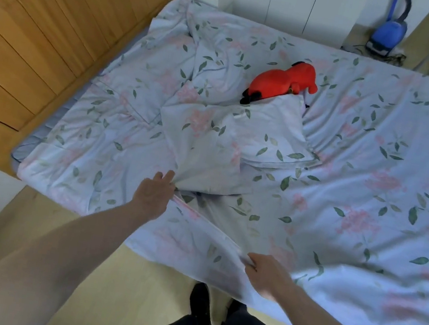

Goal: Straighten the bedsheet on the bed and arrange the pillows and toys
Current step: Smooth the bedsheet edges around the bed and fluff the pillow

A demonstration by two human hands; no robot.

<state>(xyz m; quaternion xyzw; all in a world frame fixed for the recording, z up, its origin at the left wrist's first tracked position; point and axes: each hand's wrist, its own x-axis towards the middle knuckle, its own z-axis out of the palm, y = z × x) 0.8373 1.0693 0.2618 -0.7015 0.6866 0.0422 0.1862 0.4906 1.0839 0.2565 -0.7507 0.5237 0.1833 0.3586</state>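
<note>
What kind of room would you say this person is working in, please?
Most likely a home bedroom: a bed with a floral bedsheet, a wooden headboard, pillows and a red toy.

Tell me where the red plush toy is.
In the head view, the red plush toy lies mid-bed, upper centre, its near end tucked behind the floral pillow.

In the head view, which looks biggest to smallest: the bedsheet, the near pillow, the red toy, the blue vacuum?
1. Bedsheet
2. Near pillow
3. Red toy
4. Blue vacuum, though it stands farthest from the camera, so its last place is unsure.
</note>
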